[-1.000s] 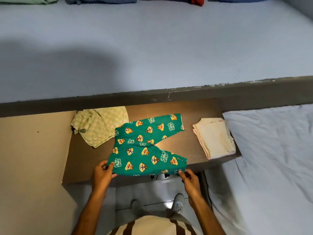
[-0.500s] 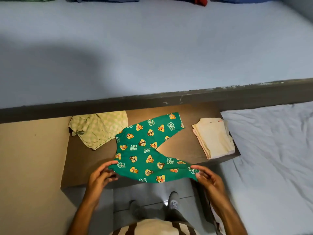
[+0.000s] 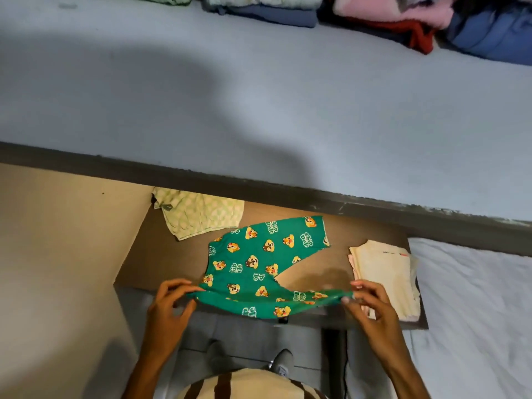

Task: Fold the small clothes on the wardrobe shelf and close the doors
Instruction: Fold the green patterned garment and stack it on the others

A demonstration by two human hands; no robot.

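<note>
Small green trousers (image 3: pixel 259 263) printed with cartoon chipmunks lie spread on the brown lower shelf (image 3: pixel 149 260). My left hand (image 3: pixel 169 306) pinches the waistband corner at the shelf's front edge. My right hand (image 3: pixel 371 300) pinches the end of the near leg, lifted slightly and stretched to the right. The far leg lies flat, pointing to the back right. A crumpled pale green checked garment (image 3: pixel 198 214) sits at the shelf's back left. A folded cream garment (image 3: pixel 385 275) lies at the right end.
A wide grey upper shelf (image 3: pixel 259 110) overhangs the brown one, with stacked folded clothes (image 3: pixel 388 21) along its back. A white sheeted bed (image 3: pixel 475 312) is at the right. A beige panel (image 3: pixel 57 254) is at the left. My feet stand on tiled floor below.
My right hand has pulled the near leg further right and lifted it off the shelf edge. My left hand has stayed at the waistband. My view tilted up, showing the upper clothes stacks.
</note>
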